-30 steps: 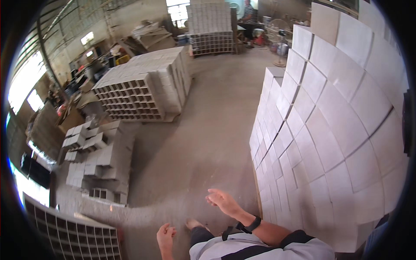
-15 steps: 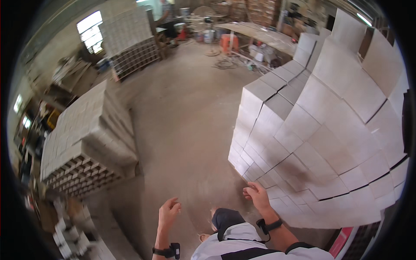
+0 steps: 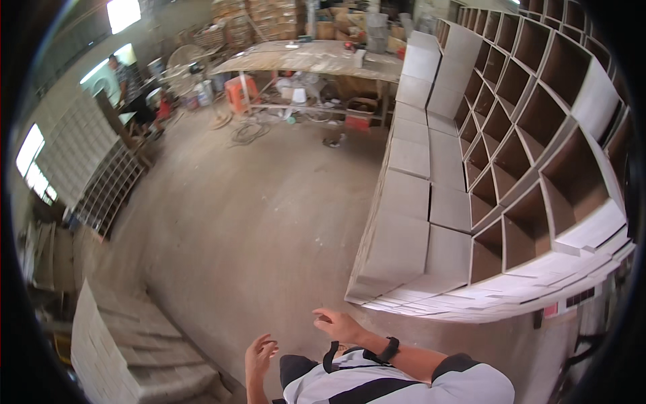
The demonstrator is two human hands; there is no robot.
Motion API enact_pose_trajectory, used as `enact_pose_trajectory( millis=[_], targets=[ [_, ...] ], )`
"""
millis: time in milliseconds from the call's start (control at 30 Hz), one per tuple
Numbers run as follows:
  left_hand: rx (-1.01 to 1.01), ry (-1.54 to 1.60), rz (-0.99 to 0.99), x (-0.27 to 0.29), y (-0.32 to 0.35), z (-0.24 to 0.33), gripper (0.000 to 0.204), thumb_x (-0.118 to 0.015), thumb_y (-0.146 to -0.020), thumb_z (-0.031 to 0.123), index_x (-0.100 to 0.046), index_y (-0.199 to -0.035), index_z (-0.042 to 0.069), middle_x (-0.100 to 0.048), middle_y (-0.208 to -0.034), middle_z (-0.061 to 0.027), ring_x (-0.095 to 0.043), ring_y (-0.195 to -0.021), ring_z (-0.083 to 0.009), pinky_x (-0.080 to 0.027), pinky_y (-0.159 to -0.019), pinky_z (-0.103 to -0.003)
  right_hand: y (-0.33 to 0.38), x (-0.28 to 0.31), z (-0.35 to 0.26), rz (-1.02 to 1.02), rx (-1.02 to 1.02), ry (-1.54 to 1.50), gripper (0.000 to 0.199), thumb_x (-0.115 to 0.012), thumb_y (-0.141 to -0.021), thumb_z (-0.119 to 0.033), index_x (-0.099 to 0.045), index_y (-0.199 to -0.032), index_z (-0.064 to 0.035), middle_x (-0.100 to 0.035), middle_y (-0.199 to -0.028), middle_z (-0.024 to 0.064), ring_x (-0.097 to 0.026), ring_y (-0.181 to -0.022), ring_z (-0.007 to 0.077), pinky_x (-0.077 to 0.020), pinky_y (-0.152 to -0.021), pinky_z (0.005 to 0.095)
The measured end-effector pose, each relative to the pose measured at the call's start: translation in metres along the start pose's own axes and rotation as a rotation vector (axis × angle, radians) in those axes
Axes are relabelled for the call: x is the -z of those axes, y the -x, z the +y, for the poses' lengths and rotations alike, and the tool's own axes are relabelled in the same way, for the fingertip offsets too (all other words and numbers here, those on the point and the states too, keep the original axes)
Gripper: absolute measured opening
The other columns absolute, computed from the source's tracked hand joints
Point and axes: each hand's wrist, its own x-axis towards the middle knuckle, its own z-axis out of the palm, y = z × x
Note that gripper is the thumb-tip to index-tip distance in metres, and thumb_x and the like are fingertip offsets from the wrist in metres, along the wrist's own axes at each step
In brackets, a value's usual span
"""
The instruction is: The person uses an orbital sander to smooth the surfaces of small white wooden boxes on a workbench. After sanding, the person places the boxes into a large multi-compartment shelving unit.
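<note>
My right hand (image 3: 340,325) hangs open just below the near corner of a tall stack of pale grid-shaped shelf units (image 3: 431,222), close to it but not touching. A dark band sits on that wrist. My left hand (image 3: 259,355) is lower and to the left, fingers spread, holding nothing, over the bare concrete floor (image 3: 256,215). The open square cells of the shelf stack (image 3: 538,155) face right and up.
A long wooden workbench (image 3: 309,57) with clutter stands at the far end, with an orange stool (image 3: 237,91) and a fan beside it. A person (image 3: 121,74) stands far left. More grid units (image 3: 101,182) line the left; stacked boards (image 3: 128,350) lie at lower left.
The view has swung right, so the shelf stack now shows its open cells and the workbench is in sight. Both hands stay empty and low in the picture.
</note>
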Motion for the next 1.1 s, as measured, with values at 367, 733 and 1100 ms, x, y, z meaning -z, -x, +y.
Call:
enact_pose_trajectory(
  millis=[367, 733, 1100],
  targets=[
    [-0.089, -0.274, -0.485, 0.077, -0.310, 0.145, 0.032, -0.057, -0.092, 0.008, -0.056, -0.122, -0.004, -0.068, -0.101, -0.0151, -0.067, -0.086, -0.0189, -0.053, -0.074, -0.028, -0.185, -0.008, -0.041, 0.617, -0.228, 0.076, 0.041, -0.062, -0.086, -0.025, -0.057, -0.120, -0.0036, -0.070, -0.092, 0.0166, -0.068, -0.089, 0.0314, -0.0533, -0.076, 0.0376],
    [-0.150, -0.404, -0.990, -0.036, -0.539, 0.239, 0.035, -0.052, -0.090, 0.008, -0.057, -0.124, -0.001, -0.070, -0.100, -0.0099, -0.067, -0.086, -0.0163, -0.052, -0.074, -0.028, -0.309, 0.039, -0.043, 1.021, -0.380, -0.166, 0.043, -0.061, -0.090, -0.027, -0.056, -0.126, -0.0031, -0.069, -0.089, 0.0117, -0.066, -0.078, 0.0197, -0.0518, -0.070, 0.0324],
    [-0.015, -0.536, -1.034, -0.135, -0.703, 0.364, 0.035, -0.057, -0.090, 0.009, -0.056, -0.124, 0.000, -0.070, -0.100, -0.0115, -0.068, -0.085, -0.0191, -0.053, -0.073, -0.028, -0.456, 0.176, -0.049, 1.198, -0.395, -0.118, 0.041, -0.065, -0.087, -0.028, -0.057, -0.121, -0.0068, -0.069, -0.097, 0.0184, -0.069, -0.091, 0.0267, -0.0533, -0.076, 0.0345]
  ],
)
